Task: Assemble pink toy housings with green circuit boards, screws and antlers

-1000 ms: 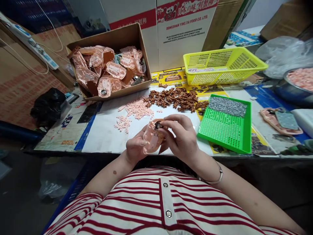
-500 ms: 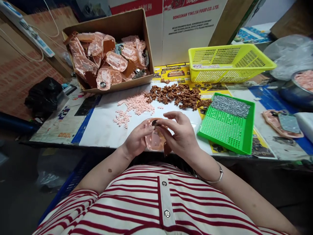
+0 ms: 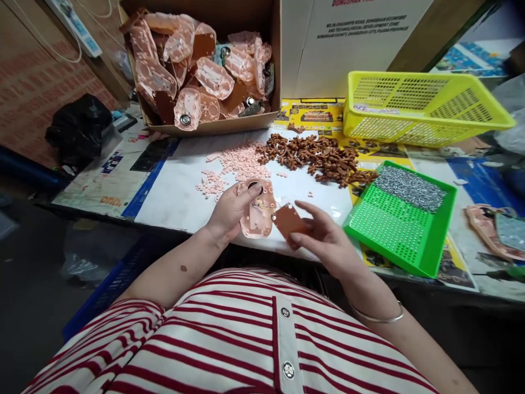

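My left hand (image 3: 227, 213) grips a pink plastic shell (image 3: 259, 223) by its left side, the thumb pressing on a dark round speaker (image 3: 254, 189) at the shell's top. Thin wires cross the shell's middle. Just right of it, a brown circuit board (image 3: 287, 221) is tilted between the thumb and fingers of my right hand (image 3: 328, 238). Some of those fingers are hidden behind the board. Beyond both hands lie a heap of small pink plastic pieces (image 3: 244, 161) and a pile of brown bone-shaped parts (image 3: 315, 156).
A cardboard box (image 3: 213, 127) of similar pink shells and boards stands at the back left. To the right are a green tray (image 3: 397, 232) holding many small metal screws (image 3: 410, 187) and a yellow basket (image 3: 430, 131). Another pink shell (image 3: 484, 224) lies at far right.
My right hand has moved right, away from the speaker, and now has the brown board, which was hanging below it. My left thumb now presses the speaker. The view has shifted.
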Tool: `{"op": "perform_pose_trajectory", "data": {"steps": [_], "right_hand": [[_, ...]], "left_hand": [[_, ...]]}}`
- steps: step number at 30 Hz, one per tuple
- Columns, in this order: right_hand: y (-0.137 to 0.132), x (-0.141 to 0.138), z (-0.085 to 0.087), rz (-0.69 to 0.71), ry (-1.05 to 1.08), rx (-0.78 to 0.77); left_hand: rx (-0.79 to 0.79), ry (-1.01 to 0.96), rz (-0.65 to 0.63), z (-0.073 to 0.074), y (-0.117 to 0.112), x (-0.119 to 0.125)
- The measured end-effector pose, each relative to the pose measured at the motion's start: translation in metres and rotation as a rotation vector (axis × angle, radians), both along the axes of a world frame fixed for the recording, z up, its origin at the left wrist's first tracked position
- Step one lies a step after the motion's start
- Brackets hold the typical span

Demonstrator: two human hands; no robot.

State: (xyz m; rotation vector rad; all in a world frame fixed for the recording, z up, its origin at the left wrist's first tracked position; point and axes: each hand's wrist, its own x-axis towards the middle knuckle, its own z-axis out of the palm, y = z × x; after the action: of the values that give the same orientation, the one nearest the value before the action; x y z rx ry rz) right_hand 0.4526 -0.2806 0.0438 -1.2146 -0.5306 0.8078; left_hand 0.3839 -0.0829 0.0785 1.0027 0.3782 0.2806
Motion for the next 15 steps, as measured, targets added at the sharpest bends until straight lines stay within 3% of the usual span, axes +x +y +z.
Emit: {"op": "perform_pose_trajectory", "data": {"steps": [3, 8, 15], "right_hand": [[-0.004, 0.005, 0.018, -0.134, 0.004, 0.028], [-0.007, 0.016, 0.044, 0.063, -0.094, 0.006], [0.014, 0.023, 0.048, -0.188, -0.68, -0.187]], "left_hand": [[0.008, 0.072, -0.074, -0.011, 0.0, -0.001], [0.004, 0.174, -0.371, -0.021, -0.005, -0.006], [-0.224, 0.199, -0.445, -0.033, -0.006, -0.01]]}}
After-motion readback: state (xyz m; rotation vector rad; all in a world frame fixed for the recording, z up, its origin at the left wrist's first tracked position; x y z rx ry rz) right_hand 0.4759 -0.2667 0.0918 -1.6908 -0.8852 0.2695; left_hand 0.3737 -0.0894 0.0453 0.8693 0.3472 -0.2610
